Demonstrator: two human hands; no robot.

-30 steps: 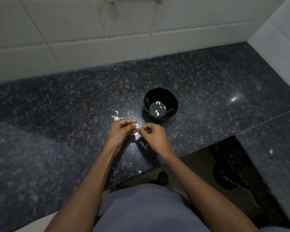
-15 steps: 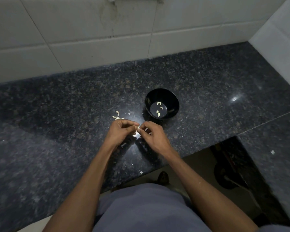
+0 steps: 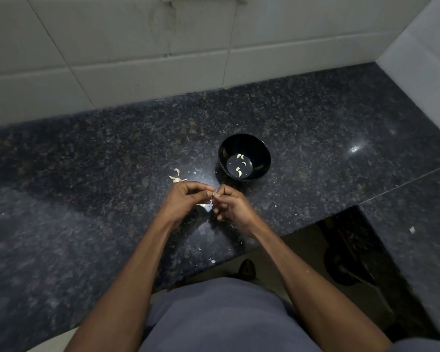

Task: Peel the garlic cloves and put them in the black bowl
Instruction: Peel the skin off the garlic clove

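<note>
Both forearms were bare, without sleeves, watch or rings showing. The left hand (image 3: pixel 186 199) and right hand (image 3: pixel 235 205) wore no gloves. A plain grey-blue garment (image 3: pixel 221 316) covered the torso.

There is one black bowl (image 3: pixel 244 156) on the counter (image 3: pixel 87 199). Inside the bowl lie four peeled garlic cloves (image 3: pixel 239 171), as far as it can be counted. There are two hands, the left hand (image 3: pixel 186 199) and the right hand (image 3: pixel 233 204), and between their fingertips there is one garlic clove (image 3: pixel 212 198). Beside the left hand is one small heap of garlic remains (image 3: pixel 177 177); its pieces cannot be counted. Many small skin flakes (image 3: pixel 212 261) lie scattered on the counter.
</note>
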